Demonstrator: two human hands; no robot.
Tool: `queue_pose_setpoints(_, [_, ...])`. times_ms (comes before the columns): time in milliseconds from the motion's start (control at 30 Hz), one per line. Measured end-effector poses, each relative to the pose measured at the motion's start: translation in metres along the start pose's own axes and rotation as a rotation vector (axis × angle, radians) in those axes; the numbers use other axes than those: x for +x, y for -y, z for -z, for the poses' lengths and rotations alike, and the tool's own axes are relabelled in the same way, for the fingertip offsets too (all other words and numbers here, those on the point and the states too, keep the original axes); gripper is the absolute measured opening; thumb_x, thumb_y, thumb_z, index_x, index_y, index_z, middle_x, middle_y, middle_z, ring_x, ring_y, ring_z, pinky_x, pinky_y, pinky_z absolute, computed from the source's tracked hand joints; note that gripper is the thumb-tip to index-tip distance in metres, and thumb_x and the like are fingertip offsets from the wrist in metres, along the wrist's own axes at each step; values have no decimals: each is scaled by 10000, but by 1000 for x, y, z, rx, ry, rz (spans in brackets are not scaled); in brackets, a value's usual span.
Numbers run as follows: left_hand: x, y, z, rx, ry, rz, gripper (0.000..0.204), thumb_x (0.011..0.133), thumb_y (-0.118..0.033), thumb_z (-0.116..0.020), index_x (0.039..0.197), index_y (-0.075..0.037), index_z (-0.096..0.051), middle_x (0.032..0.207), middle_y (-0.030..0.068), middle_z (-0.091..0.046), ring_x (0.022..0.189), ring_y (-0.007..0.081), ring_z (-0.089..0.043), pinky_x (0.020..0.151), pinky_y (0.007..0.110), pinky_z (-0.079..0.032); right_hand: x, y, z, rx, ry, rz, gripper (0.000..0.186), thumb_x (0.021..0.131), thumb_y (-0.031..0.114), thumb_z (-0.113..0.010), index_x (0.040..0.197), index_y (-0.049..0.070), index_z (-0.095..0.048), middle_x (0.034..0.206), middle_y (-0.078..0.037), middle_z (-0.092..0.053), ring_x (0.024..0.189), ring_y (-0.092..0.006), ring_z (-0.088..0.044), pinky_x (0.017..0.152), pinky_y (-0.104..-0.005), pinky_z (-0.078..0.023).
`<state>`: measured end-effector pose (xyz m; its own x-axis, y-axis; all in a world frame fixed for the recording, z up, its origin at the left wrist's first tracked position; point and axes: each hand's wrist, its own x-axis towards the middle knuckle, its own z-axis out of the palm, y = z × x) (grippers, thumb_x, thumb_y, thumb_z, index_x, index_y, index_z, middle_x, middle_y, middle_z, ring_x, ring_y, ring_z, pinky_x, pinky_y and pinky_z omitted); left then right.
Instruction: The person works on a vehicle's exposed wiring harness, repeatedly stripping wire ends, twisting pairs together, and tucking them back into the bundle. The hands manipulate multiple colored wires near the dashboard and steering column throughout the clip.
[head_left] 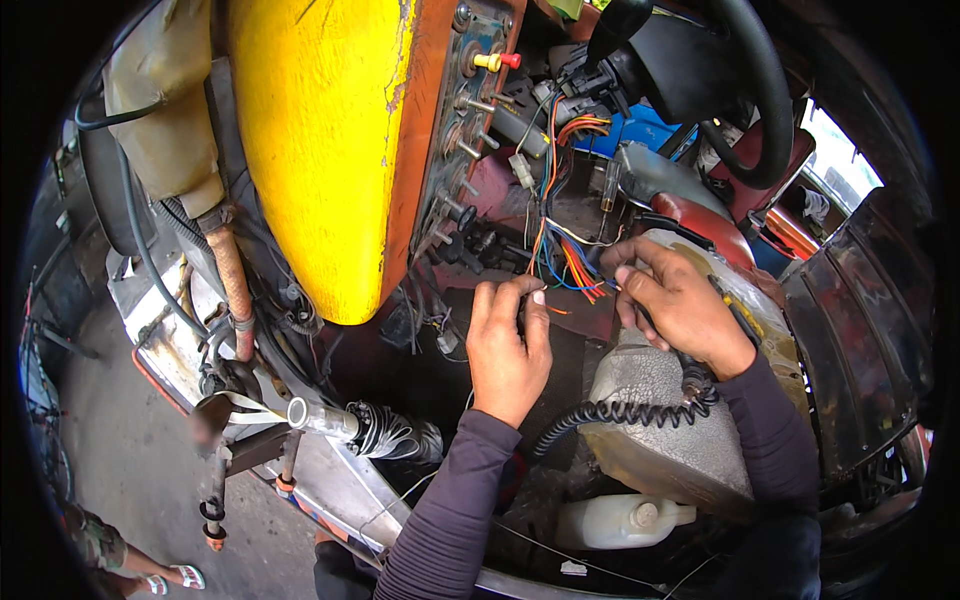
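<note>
A loose bundle of coloured wires [547, 215] hangs down in the middle, below a dashboard panel. My left hand [508, 345] is closed at its lower left, thumb and forefinger pinched on thin wire; an orange end pokes out beside the thumb. Across from it, my right hand [680, 300] is closed too, its fingertips pinched at the end of a blue wire [577, 288]. Between the two hands, several red and orange wires [580, 268] fan out with cut ends. A white plastic connector [521, 170] dangles on the bundle's left side.
A yellow panel [320, 130] and a switch panel [468, 120] stand at upper left. The steering wheel [772, 100] is at upper right. Under my right forearm lies a grey, rough-surfaced cover [650, 385] with a coiled black cord [620, 412]. A plastic jug [610, 522] lies below.
</note>
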<state>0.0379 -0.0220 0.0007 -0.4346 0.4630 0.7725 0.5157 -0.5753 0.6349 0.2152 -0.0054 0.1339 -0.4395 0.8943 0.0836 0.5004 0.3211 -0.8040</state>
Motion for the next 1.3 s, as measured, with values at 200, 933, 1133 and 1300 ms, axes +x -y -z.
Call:
queue_pose_setpoints(200, [0, 1, -1, 12, 10, -4, 88, 981, -48, -673, 1049, -10, -714, 946, 148, -641, 844, 325, -667, 771, 409, -529, 5, -19, -10, 1, -39, 44, 168, 966, 25, -692, 1118, -44, -666, 816, -35, -660, 741, -98, -633, 667, -272, -519])
queue_pose_setpoints(933, [0, 1, 4, -88, 5, 71, 103, 982, -57, -660, 1051, 15, -687, 978, 176, -665, 890, 354, -685, 811, 422, -538, 20, -25, -46, -4, -63, 446, 168, 914, 30, -755, 1072, -16, -722, 954, -44, -723, 897, -126, -637, 842, -312, -527])
queue_pose_setpoints(1133, [1, 1, 2, -86, 6, 62, 93, 981, -60, -669, 1031, 11, -701, 949, 160, -676, 846, 317, -688, 777, 394, -537, 22, -28, -51, -275, -246, 587, 196, 914, 43, -751, 1071, -15, -648, 931, -130, -722, 858, -249, -703, 778, -370, -547])
queue_pose_setpoints(1300, [-1, -3, 2, -101, 67, 75, 102, 970, -40, -667, 1054, 7, -700, 966, 169, -656, 838, 339, -677, 763, 415, -538, 24, -29, -55, -265, -284, 613, 261, 924, 58, -733, 1103, -4, -553, 892, -205, -719, 848, -415, -731, 701, -464, -542])
